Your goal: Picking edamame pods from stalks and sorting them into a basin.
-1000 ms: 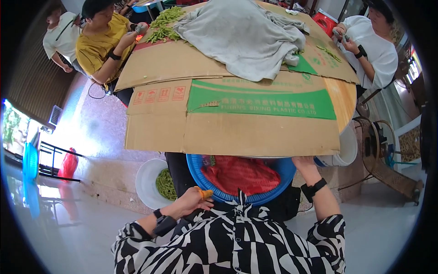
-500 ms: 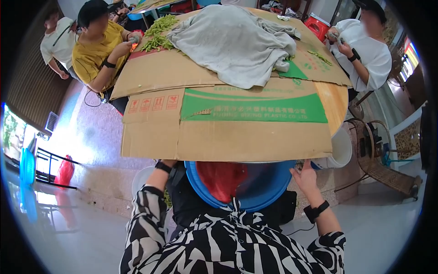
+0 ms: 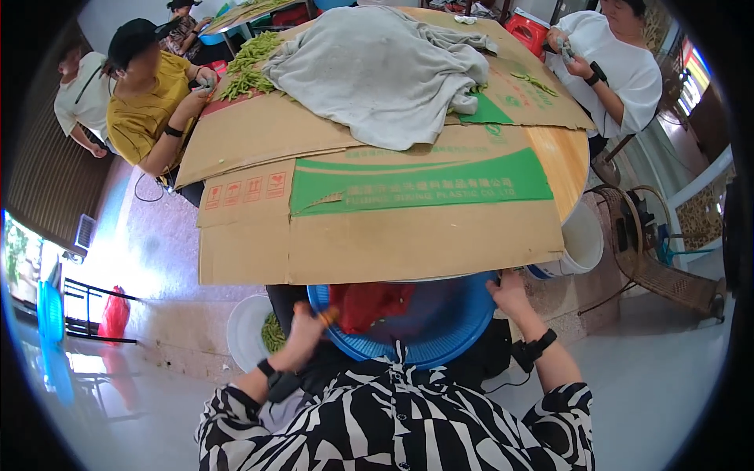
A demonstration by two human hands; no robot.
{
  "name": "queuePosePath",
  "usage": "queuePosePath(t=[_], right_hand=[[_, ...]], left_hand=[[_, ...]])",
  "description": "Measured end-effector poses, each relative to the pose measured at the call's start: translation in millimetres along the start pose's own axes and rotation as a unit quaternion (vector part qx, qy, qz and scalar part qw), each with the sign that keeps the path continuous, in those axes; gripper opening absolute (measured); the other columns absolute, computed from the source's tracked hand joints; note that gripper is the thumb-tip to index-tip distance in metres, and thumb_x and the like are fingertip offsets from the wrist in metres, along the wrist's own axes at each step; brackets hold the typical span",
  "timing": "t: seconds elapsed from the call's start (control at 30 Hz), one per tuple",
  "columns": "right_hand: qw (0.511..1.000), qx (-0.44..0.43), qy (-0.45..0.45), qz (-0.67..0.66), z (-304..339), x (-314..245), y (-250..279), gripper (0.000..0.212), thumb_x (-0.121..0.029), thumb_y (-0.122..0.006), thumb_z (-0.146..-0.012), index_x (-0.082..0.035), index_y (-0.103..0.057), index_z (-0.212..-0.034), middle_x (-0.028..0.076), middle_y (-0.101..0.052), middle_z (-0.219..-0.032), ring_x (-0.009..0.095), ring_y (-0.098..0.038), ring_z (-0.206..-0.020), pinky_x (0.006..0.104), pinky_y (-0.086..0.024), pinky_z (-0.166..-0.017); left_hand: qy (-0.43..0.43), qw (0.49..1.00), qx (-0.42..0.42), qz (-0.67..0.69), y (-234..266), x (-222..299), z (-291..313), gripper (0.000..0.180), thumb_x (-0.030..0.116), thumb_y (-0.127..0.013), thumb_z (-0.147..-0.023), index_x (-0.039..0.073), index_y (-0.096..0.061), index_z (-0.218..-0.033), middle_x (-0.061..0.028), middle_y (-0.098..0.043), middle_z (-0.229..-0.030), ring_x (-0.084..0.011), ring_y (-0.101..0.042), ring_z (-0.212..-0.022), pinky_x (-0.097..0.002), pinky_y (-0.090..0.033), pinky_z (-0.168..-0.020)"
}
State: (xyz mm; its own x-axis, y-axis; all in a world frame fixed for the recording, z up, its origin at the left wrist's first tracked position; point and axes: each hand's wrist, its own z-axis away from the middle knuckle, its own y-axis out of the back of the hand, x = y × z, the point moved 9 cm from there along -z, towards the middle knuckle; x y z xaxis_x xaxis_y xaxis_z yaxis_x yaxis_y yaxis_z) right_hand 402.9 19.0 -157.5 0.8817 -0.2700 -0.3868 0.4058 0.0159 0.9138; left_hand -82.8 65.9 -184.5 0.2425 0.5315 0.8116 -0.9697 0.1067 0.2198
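Note:
A blue basin (image 3: 463, 326) rests on my lap under the near table edge, with a red mesh bag (image 3: 369, 306) in it. Over the basin's left rim is my left hand (image 3: 302, 336), closed on a small orange object (image 3: 328, 316) too blurred to name. At the opposite side my right hand (image 3: 510, 295) grips the basin's right rim, thumb on the inner side, some fingers hidden. To the left of my leg a white bucket (image 3: 245, 330) holds green pods (image 3: 272, 334).
Cardboard sheets (image 3: 424, 235) cover the table, overhanging the basin. A grey cloth (image 3: 385, 78) drapes a mound, with green pods (image 3: 255, 63) beside it. Co-workers sit at the left (image 3: 145, 102) and right (image 3: 620, 71). A white bucket (image 3: 583, 243) and wicker chair (image 3: 667, 275) stand right.
My left hand has come out from beneath the cardboard edge to the basin's left rim, with the orange object now showing. My right hand has shifted slightly left, its fingers closing in.

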Motion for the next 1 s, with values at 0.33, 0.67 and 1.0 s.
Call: queuePosePath(t=[0.33,0.67,1.0], right_hand=[[0.990,0.102,-0.017,-0.100,24,6,12,0.050,-0.029,-0.068,-0.085,0.005,-0.052,-0.118,0.023,-0.065,-0.085,0.028,-0.067,-0.064,0.0349,-0.050,-0.051],[0.953,-0.075,-0.057,-0.287,-12,-45,-1,0.046,-0.026,-0.071,-0.083,0.005,-0.056,-0.114,0.020,-0.067,-0.089,0.029,-0.066,-0.058,0.0387,-0.053,-0.057],[0.994,-0.043,0.095,0.036,40,-94,34,0.038,-0.025,-0.069,-0.082,0.005,-0.055,-0.101,0.023,-0.066,-0.079,0.038,-0.066,-0.071,0.0460,-0.053,-0.062]], left_hand=[[-0.165,0.967,-0.078,-0.176,15,49,-52,0.052,0.002,-0.073,-0.068,0.001,-0.050,-0.115,-0.0062,-0.063,-0.081,-0.0194,-0.060,-0.070,-0.0313,-0.051,-0.054],[-0.582,0.676,0.119,-0.436,-5,142,-54,0.038,0.024,-0.063,-0.083,0.007,-0.064,-0.116,-0.0160,-0.065,-0.112,-0.0341,-0.061,-0.104,-0.0448,-0.047,-0.091],[-0.385,0.748,-0.066,-0.536,-121,29,-92,0.036,0.028,-0.056,-0.088,0.007,-0.064,-0.117,-0.0168,-0.066,-0.112,-0.0373,-0.060,-0.105,-0.0454,-0.047,-0.093]])
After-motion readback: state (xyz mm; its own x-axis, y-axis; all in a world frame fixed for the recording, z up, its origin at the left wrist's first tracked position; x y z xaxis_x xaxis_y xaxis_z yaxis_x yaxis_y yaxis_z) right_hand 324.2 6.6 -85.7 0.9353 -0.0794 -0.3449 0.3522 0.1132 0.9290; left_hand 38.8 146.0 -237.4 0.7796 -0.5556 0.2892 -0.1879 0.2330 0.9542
